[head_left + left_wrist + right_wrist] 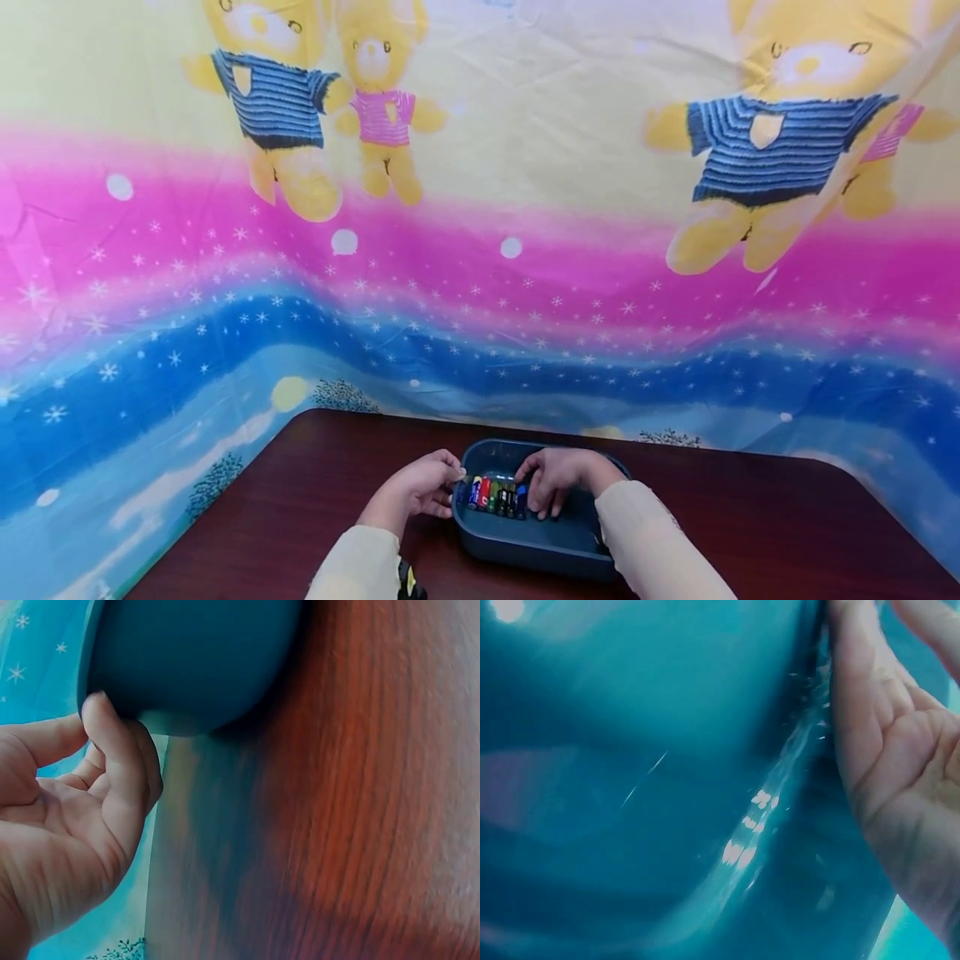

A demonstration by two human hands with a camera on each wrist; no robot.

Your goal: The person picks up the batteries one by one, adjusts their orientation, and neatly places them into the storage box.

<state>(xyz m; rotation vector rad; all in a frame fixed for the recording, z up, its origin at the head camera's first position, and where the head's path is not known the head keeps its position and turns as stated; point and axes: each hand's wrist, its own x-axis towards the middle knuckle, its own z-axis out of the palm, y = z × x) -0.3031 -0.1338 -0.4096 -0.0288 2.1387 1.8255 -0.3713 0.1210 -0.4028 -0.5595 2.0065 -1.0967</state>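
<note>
Your batteries (498,497) lay side by side towards ten o'clock inside the tray (540,557), perhaps to stay aligned. At the row's three o'clock, your right hand (558,480) had loosely bent fingers; whether they gripped anything I couldn't tell. At nine o'clock, your left hand (429,486) pinched the rim, probably steadying it.

Tray (525,535) floor free at near side; battery row (495,497), right hand (558,479) block beyond.
</note>
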